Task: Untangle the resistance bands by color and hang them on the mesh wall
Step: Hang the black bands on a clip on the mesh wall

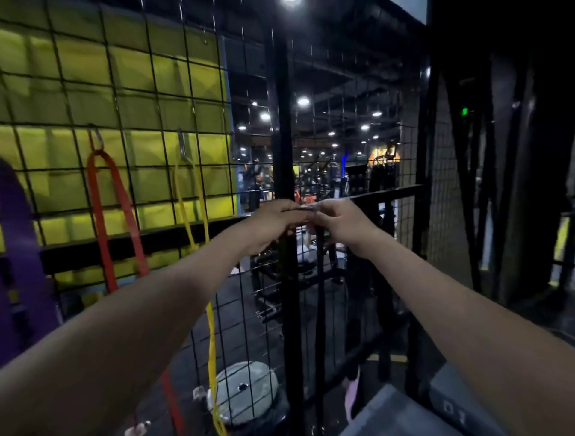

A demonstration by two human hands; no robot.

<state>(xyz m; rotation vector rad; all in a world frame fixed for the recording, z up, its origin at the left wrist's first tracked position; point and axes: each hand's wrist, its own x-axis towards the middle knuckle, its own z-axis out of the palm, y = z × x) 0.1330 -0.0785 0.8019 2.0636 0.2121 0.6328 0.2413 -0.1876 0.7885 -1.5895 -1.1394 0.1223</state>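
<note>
Evidently both hands, left hand [273, 219] and right hand [337, 218], pinch a dark band [320, 280] at the mesh wall [311, 149]; limp, stretchy, best gripped near its top loop.

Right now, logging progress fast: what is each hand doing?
Left hand: pinching a small dark hook at the mesh.
Right hand: pinching the same hook.

The scene was dim overall. Round ceiling lights [302, 100] in the far gym hall were the main sources, with one bright lamp [291, 2] glaring at the top edge. The yellow wall panel [130, 102] behind the mesh was the brightest surface. The right side fell into near-black shadow. Wide-angle distortion bowed the mesh wires toward the edges. Motion blur softened detail throughout.
</note>
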